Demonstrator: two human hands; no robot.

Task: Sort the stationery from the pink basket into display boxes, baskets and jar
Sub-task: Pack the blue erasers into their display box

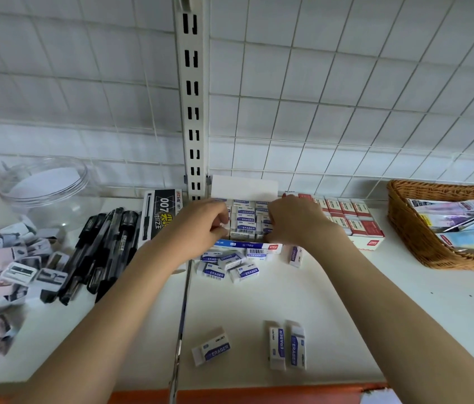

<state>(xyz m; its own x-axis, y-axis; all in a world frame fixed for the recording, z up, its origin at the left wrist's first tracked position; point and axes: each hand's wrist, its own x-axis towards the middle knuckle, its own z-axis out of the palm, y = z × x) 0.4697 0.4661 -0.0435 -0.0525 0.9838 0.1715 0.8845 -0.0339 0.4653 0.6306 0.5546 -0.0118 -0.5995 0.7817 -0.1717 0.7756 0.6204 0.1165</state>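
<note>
Both your hands are up at the eraser box, which stands against the back wall between the black pen box and the red-and-white staple boxes. Your left hand curls in at the box's left side with its fingertips on the packed erasers; whether it pinches one is hidden. Your right hand curls at the right side the same way, and what it holds, if anything, cannot be told.

The erasers are small, light blocks in paper sleeves, and likely firm enough that a pinch will not crush them. The sleeves look smooth, so they may slip. Take each by its two long sides, thumb against forefinger, and slide it in upright beside its neighbours.

A loose heap of erasers lies just in front of the box, one more just to its right, and three more near the shelf's front edge: one lying aslant and a pair side by side. The box itself looks like thin card, so steady its wall while you press rows tight.
</note>
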